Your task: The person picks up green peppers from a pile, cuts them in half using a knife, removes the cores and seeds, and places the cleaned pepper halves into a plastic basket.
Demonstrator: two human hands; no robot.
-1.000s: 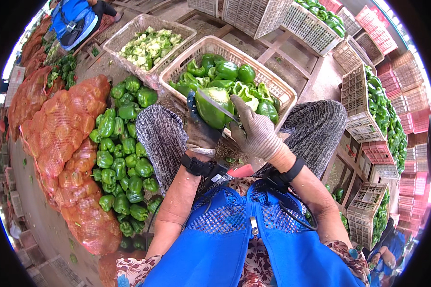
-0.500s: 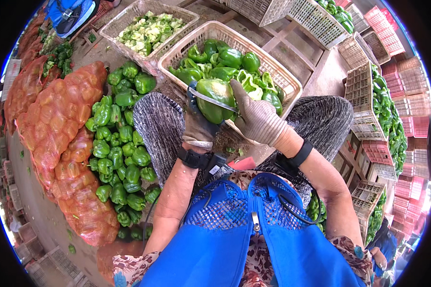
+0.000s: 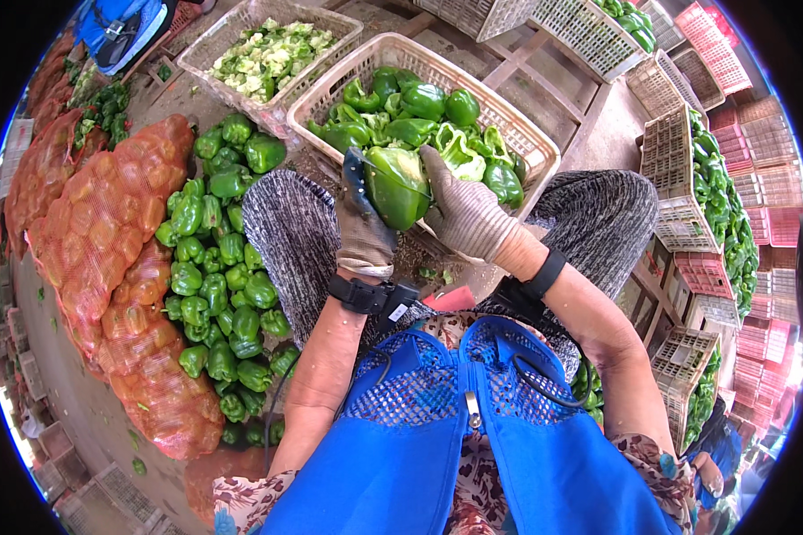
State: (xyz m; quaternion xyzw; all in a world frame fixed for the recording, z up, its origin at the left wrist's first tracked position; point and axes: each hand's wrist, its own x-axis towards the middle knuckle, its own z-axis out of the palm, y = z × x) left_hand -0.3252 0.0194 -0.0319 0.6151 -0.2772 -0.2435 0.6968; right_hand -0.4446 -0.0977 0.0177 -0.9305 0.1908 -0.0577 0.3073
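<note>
A large green bell pepper point(image 3: 400, 192) is held upright between my gloved hands, just in front of a basket. My left hand point(image 3: 366, 223), in a glove with dark fingers, closes around its left side. On the other side my right hand point(image 3: 469, 209), in a pale ribbed glove, is closed with its thumb against the pepper. A thin knife blade point(image 3: 401, 182) shows almost edge-on across the pepper, running toward my right hand; its handle is hidden there. Behind, cut green peppers point(image 3: 412, 132) fill part of the cream plastic basket point(image 3: 535, 143).
A second basket point(image 3: 196, 64) of pale chopped pepper cores stands at the back left. Whole green peppers point(image 3: 219, 290) are heaped left of my leg, against orange mesh sacks point(image 3: 116, 232). Crates of peppers point(image 3: 669, 169) line the right side, near a wooden pallet point(image 3: 544, 67).
The blade has turned from a broad face to nearly edge-on across the pepper. My right hand has shifted slightly left and up, with its thumb still on the pepper.
</note>
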